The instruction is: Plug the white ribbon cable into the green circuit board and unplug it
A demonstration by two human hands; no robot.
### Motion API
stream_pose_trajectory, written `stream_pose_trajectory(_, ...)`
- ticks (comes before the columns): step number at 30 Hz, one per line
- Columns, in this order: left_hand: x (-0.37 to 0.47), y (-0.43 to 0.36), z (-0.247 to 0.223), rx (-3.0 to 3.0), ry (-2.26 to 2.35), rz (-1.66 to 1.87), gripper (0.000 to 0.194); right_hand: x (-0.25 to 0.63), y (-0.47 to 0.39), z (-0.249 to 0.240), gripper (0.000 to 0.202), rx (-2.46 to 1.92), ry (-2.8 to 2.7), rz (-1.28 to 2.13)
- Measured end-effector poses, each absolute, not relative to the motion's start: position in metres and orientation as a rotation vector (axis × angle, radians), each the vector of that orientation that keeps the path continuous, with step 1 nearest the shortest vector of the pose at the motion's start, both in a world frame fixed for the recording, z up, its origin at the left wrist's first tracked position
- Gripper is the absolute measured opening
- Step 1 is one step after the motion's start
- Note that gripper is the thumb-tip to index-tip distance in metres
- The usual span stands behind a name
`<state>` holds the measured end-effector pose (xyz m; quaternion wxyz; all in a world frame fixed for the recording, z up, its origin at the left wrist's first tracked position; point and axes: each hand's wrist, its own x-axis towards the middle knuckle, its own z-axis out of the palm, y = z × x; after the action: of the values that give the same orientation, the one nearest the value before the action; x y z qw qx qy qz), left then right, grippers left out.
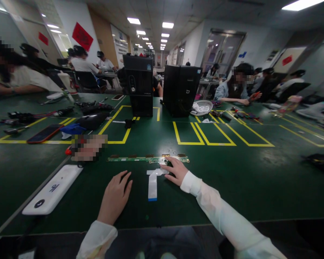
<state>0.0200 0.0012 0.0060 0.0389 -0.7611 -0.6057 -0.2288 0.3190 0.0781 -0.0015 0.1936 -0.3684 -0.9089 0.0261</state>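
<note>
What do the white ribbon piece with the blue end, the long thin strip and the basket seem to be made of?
The ribbon piece: probably thin plastic film, smooth and flat. The strip: likely circuit board, green with metallic-looking patches. The basket: seemingly moulded plastic, pale, with a regular openwork wall.

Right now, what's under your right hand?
The right hand partly covers a thin green circuit board and reaches a white ribbon cable. Whatever lies directly beneath the palm is hidden.
</note>
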Motion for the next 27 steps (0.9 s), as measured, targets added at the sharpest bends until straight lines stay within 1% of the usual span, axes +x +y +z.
stream_pose_trajectory(13, 0.023, 0.001, 0.005, -2.315, -1.867, -0.623, 0.041, 0.320, 0.082, -0.008, 0.046, -1.021, -2.557, 0.065)
stream_pose_trajectory(20, 0.024, 0.000, 0.006, -2.305, -1.863, -0.671, 0.039, 0.323, 0.083, -0.009, 0.045, -1.021, -2.590, 0.060)
stream_pose_trajectory(27, 0.024, -0.001, 0.006, -2.318, -1.845, -0.679, 0.038, 0.354, 0.072, -0.007, 0.042, -1.002, -2.571, 0.031)
